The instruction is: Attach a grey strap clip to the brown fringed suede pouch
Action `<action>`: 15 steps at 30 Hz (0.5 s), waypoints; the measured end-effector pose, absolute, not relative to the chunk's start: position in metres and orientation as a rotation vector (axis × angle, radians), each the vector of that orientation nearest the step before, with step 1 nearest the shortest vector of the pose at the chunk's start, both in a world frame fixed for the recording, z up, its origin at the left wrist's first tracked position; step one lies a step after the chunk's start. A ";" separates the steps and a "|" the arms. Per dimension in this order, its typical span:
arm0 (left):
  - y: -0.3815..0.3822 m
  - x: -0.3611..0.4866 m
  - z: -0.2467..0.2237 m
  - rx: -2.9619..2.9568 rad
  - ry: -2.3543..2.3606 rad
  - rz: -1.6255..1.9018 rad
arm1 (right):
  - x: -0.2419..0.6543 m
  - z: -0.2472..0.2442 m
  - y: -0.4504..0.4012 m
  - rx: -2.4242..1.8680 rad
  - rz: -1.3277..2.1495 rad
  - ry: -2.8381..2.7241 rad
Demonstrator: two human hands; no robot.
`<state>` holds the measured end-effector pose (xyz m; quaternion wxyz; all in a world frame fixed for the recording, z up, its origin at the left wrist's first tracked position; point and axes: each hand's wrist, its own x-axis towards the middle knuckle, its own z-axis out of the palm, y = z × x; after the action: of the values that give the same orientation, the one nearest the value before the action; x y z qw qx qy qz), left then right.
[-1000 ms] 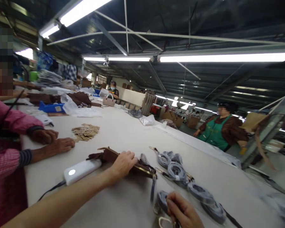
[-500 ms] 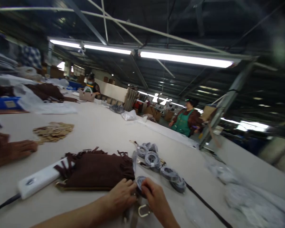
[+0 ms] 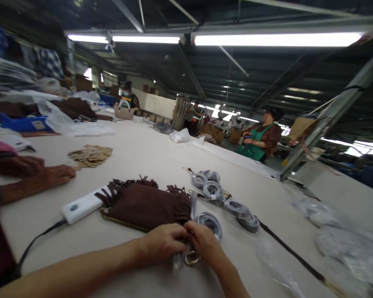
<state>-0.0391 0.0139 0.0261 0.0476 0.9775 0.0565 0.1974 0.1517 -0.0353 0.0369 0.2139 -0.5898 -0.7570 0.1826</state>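
Note:
My left hand [image 3: 164, 243] and my right hand [image 3: 206, 243] meet just in front of a dark brown fringed bag [image 3: 149, 205], fingers pinched together. Between them they hold the end of a bag strap wrapped in clear plastic; the fingers hide most of it. Below my right fingers hangs a gold metal clasp [image 3: 192, 258]. The strap's coiled, plastic-wrapped part [image 3: 211, 223] rests beside my right hand, close to the bag's right corner.
More wrapped strap coils [image 3: 213, 190] lie behind, and a dark strap [image 3: 292, 246] runs right. A white corded device [image 3: 83, 209] touches the bag's left fringe. Another person's hands [image 3: 54, 176] rest at left near tan pieces [image 3: 91, 155]. Clear plastic [image 3: 342, 244] covers the right.
My hands have come together, and my right fingers have left the coil for the strap end beside my left fingers. The whole view has shifted, with things appearing further right and higher.

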 end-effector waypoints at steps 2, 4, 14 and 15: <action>0.020 -0.047 0.032 2.993 0.146 0.545 | 0.154 0.033 -0.034 -1.642 0.511 -2.101; 0.026 -0.061 0.038 2.984 0.142 0.499 | 0.155 0.033 -0.035 -1.652 0.497 -2.095; 0.052 -0.161 0.094 2.650 0.583 0.297 | 0.154 0.037 -0.036 -1.677 0.483 -2.067; 0.052 -0.164 0.096 2.648 0.570 0.306 | 0.153 0.037 -0.037 -1.682 0.471 -2.067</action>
<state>-0.1639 0.0519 0.0963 0.2063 0.9505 0.2046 0.1100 0.1534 -0.0372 0.0372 0.2161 -0.6069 -0.7457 0.1700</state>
